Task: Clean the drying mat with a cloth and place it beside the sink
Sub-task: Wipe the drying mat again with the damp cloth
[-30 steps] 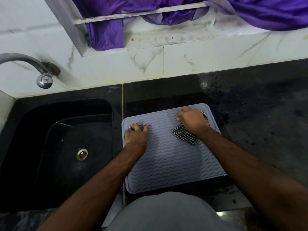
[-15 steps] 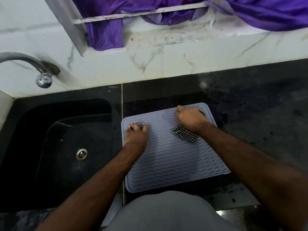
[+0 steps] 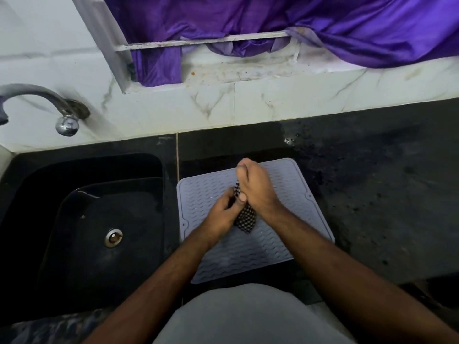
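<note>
A grey ribbed drying mat (image 3: 285, 194) lies flat on the black counter, just right of the sink (image 3: 74, 219). Both hands meet above the middle of the mat around a black-and-white checked cloth (image 3: 246, 218). My right hand (image 3: 255, 189) holds the cloth from the right, thumb pressed on it and fingers stretched away from me. My left hand (image 3: 223, 212) pinches the cloth's left side with curled fingers. Most of the cloth is hidden between the hands; its lower end hangs out below them.
A black sink with a metal drain (image 3: 113, 237) sits left of the mat, and a tap (image 3: 44, 105) juts from the marble wall above it. Speckled black counter (image 3: 385, 194) stretches right. Purple fabric (image 3: 347, 26) hangs over the window ledge behind.
My left hand left the mat's left edge and moved right to the cloth. My right hand lifted the cloth from the mat's upper right to the middle, where both hands now hold it.
</note>
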Demonstrator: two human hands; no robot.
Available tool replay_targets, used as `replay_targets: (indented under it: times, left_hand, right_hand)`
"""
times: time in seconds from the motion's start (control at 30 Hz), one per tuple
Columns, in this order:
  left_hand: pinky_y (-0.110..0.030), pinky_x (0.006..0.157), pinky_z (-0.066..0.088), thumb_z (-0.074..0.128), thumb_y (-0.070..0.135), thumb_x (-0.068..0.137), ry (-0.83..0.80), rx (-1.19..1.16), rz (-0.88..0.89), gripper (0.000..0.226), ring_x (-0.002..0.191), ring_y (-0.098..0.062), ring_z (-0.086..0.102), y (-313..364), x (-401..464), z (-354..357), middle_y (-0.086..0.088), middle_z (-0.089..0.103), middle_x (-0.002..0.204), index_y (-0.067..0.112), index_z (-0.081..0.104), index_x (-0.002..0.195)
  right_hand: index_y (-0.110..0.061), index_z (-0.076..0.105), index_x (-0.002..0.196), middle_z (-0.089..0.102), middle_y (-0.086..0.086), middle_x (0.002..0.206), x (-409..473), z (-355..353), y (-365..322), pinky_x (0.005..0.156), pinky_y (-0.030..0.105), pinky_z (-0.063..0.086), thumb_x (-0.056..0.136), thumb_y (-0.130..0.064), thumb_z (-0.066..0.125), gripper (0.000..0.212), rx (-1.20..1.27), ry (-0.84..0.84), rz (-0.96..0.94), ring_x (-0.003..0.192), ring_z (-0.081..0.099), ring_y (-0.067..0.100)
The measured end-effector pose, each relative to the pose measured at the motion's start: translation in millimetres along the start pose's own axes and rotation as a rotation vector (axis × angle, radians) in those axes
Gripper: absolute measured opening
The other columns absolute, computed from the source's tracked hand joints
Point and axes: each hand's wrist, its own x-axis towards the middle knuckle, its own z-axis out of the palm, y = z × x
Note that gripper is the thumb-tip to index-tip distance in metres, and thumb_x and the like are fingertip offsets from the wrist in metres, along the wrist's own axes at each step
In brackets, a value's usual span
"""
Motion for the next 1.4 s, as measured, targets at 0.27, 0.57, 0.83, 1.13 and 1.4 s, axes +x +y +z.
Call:
replay_targets:
  times: [0.27, 0.57, 0.83, 1.13, 1.4]
  left_hand:
    - [-0.033, 0.08, 0.057, 0.066, 0.022, 0.093, 0.111, -0.258, 0.059, 0.038, 0.086, -0.024, 0.07, 1, -36, -62, -0.024, 0.072, 0.099, -0.012, 0.067, 0.108]
    - [-0.045, 0.091, 0.057, 0.062, 0.031, 0.1, 0.258, -0.344, -0.043, 0.043, 0.097, -0.037, 0.071, 7, -35, -70, -0.027, 0.074, 0.105, -0.01, 0.069, 0.109]
    - [-0.045, 0.086, 0.057, 0.056, 0.026, 0.103, 0.211, -0.429, -0.271, 0.032, 0.096, -0.032, 0.067, 27, -20, -52, -0.021, 0.07, 0.107, 0.001, 0.067, 0.118]
    - [-0.036, 0.077, 0.062, 0.055, 0.06, 0.096, 0.031, -0.327, -0.282, 0.059, 0.091, -0.022, 0.073, 35, 2, -76, -0.012, 0.074, 0.109, 0.007, 0.066, 0.119]
    - [-0.031, 0.076, 0.06, 0.081, 0.012, 0.077, 0.115, -0.358, -0.027, 0.057, 0.097, -0.02, 0.072, 32, 2, -62, -0.012, 0.075, 0.112, 0.011, 0.059, 0.129]
  right_hand:
    - [-0.018, 0.058, 0.132, 0.06, 0.004, 0.129, -44, -2, -19, 0.102, 0.032, 0.048, 0.1, -0.034, 0.059, 0.036, 0.252, -0.515, 0.056, 0.119, 0.057, 0.015]
    - [-0.022, 0.049, 0.145, 0.053, -0.001, 0.144, -52, -11, -16, 0.111, 0.04, 0.044, 0.103, -0.034, 0.052, 0.044, 0.322, -0.256, 0.219, 0.132, 0.05, 0.013]
    - [-0.019, 0.027, 0.158, 0.036, -0.001, 0.155, -65, 0, -17, 0.119, 0.042, 0.033, 0.086, -0.058, 0.066, 0.09, 0.135, -0.498, -0.105, 0.142, 0.036, 0.012]
    - [-0.022, 0.059, 0.128, 0.07, -0.001, 0.116, -40, -22, 3, 0.092, 0.049, 0.057, 0.084, -0.044, 0.076, 0.052, 0.454, -0.313, 0.198, 0.107, 0.068, 0.013]
    - [-0.024, 0.042, 0.148, 0.056, 0.004, 0.139, -20, -18, 3, 0.105, 0.048, 0.047, 0.101, -0.044, 0.049, 0.051, 0.076, -0.197, 0.218, 0.126, 0.054, 0.02]
